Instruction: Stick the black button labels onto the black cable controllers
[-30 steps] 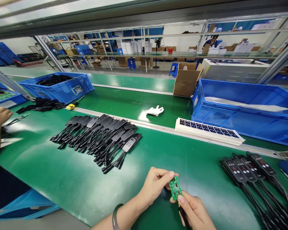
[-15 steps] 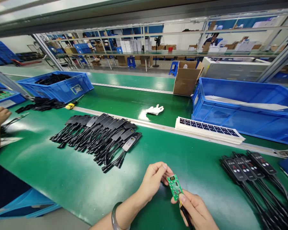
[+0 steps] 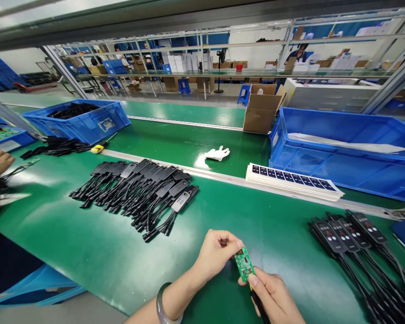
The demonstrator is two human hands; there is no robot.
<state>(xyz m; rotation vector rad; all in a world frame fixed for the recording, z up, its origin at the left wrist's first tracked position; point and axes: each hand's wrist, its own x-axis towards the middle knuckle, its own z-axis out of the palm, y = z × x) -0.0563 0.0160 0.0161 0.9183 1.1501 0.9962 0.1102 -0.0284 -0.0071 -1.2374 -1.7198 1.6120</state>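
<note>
A: Looking for the circuit board point(image 3: 245, 264). Finding it where?

B: Finding it between both hands, apparently just above the green surface point(image 3: 114, 256), low in the head view and right of centre.

A: Pointing which way, lengthwise?

B: Slanting from the small display point(image 3: 240, 252) at the upper left down to the black cable point(image 3: 259, 306) at the lower right.

A: Being gripped from which end?

B: Being gripped from the lower end by the right hand point(image 3: 273, 292): pinching with thumb and fingers just where the wires are joining, with the cable trailing down beside the palm.

A: And doing what with the left hand point(image 3: 216, 254)?

B: Bending thumb and fingers together at the display corner, seeming to touch it. Not showing whether clasping or merely resting, so not telling.

A: Judging which hand as nearer?

B: Judging by ends: putting the right nearer to the wires, the left nearer to the display. Extending down and rightward from the left fingertips, up and leftward from the right thumb.

A: Seeing anything else around?

B: Seeing black cabled units point(image 3: 140, 184) lying in overlapping rows to the left, and black controllers point(image 3: 334, 236) lying to the right.
</note>
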